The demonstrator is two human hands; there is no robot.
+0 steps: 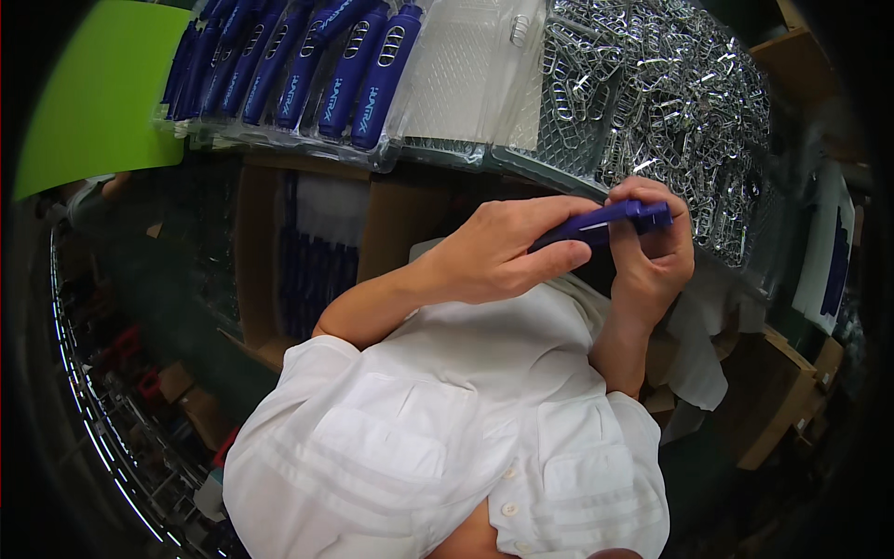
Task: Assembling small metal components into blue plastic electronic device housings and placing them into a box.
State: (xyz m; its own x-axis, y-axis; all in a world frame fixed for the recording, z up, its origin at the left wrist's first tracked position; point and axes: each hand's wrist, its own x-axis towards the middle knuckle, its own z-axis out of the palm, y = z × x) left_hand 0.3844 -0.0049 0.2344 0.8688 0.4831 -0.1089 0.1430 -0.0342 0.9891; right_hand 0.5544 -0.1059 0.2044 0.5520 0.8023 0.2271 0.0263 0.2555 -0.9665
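Note:
Between both hands, in front of my chest, is a long dark blue plastic piece (596, 222), tilted with its narrower end up to the right. My left hand (489, 250) is closed on its left part, thumb below and fingers above. Around the right end curl the fingers of my right hand (656, 256), gripping it with thumb and fingers. Whether a small metal part is also in that hand is hidden. Similar blue pieces (377, 88) with silver slotted clips lie side by side in a clear plastic tray (307, 147). Right of it, many silver wire clips (684, 121) form a heap.
A clear tray section (456, 84) with one loose silver clip lies between blue pieces and heap. A lime-green sheet (98, 93) stands at far left. Below the table edge, a cardboard box (258, 252) holds more blue pieces. Another cardboard box (768, 396) stands at right.

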